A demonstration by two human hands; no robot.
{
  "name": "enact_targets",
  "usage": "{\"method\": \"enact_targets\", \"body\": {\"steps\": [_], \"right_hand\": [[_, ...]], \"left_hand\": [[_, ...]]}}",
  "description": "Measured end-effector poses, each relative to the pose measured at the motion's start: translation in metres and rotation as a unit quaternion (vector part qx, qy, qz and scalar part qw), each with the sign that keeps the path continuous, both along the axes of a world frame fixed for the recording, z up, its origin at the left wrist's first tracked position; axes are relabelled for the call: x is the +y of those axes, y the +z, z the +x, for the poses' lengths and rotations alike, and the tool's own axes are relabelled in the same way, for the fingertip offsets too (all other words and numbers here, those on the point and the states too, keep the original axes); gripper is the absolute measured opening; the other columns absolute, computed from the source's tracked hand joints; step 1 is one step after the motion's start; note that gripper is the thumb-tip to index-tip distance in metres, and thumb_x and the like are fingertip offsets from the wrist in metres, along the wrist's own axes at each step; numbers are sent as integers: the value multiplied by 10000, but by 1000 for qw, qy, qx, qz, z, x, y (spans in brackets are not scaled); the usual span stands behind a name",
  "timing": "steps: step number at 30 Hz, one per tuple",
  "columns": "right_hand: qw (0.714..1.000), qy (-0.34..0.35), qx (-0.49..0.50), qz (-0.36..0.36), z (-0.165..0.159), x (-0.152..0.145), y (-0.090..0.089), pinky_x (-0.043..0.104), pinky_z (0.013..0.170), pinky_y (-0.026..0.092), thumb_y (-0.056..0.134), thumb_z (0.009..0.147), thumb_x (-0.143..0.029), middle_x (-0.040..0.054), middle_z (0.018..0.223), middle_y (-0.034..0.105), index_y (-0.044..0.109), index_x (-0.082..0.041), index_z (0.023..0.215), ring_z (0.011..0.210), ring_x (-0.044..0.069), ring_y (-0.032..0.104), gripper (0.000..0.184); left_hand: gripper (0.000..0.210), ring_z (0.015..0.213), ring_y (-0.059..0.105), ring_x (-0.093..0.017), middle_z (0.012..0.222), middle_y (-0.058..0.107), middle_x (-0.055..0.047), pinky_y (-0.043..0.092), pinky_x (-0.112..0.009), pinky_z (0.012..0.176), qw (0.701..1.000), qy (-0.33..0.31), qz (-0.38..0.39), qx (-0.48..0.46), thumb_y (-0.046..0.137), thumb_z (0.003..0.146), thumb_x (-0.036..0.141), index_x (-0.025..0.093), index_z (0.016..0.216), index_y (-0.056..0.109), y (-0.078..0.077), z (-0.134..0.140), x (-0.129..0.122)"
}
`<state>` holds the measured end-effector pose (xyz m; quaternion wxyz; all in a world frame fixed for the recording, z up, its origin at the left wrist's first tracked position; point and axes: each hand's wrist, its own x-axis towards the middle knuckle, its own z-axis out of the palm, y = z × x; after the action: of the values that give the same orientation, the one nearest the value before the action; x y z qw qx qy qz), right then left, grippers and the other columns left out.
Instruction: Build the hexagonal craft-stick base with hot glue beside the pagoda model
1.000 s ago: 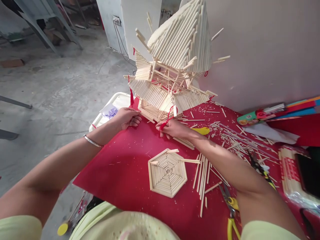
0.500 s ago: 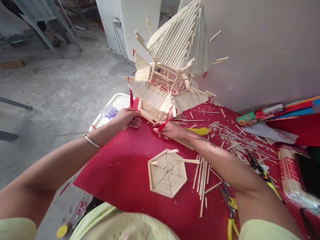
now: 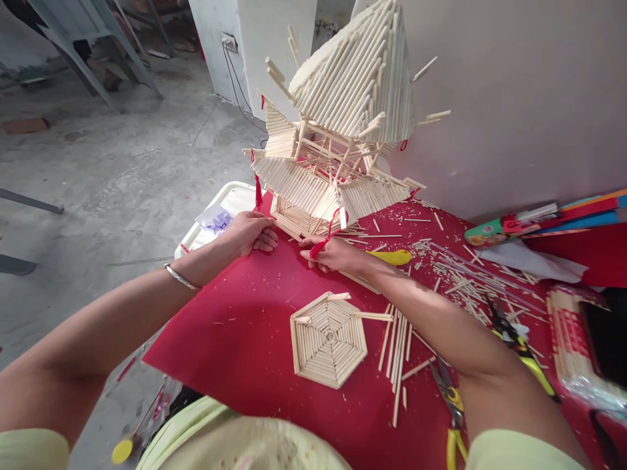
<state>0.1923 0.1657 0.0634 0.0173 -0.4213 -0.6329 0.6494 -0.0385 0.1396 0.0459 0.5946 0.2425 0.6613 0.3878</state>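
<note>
A pagoda model [image 3: 298,186] built of thin wooden sticks stands at the back of the red sheet, its tall roof uppermost and red tassels hanging from its eaves. My left hand [image 3: 255,233] is closed on the left front edge of its hexagonal base, fingers curled under. At the base's front corner my right hand [image 3: 330,254] pinches the edge, with a red tassel hanging across the fingers. Nearer to me, a small hexagonal stick panel [image 3: 328,343] lies flat, with a few short sticks standing up from it.
Loose sticks [image 3: 396,352] and yellow-handled pliers [image 3: 453,411] lie on the red sheet [image 3: 220,339]. A yellow-handled tool [image 3: 394,257] is beyond my right forearm. Cutters [image 3: 514,339], stick scraps and a stick bundle [image 3: 568,333] sit at right. A white tray [image 3: 235,196] is left.
</note>
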Motion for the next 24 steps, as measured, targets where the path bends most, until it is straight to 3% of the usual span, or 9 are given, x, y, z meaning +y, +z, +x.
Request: {"method": "enact_targets", "body": {"steps": [24], "right_hand": [[1000,-16,5,-8,6,-5,1,152,424,374,579,1020,-172,-35,701,703,620,-148,1124,415,38,490,114]], "left_hand": [[144,435,653,-178,643,728,-114,546,-251,411,999,-45,-8,-12,666,932,202,102,829,653,3,-1,-3]]}}
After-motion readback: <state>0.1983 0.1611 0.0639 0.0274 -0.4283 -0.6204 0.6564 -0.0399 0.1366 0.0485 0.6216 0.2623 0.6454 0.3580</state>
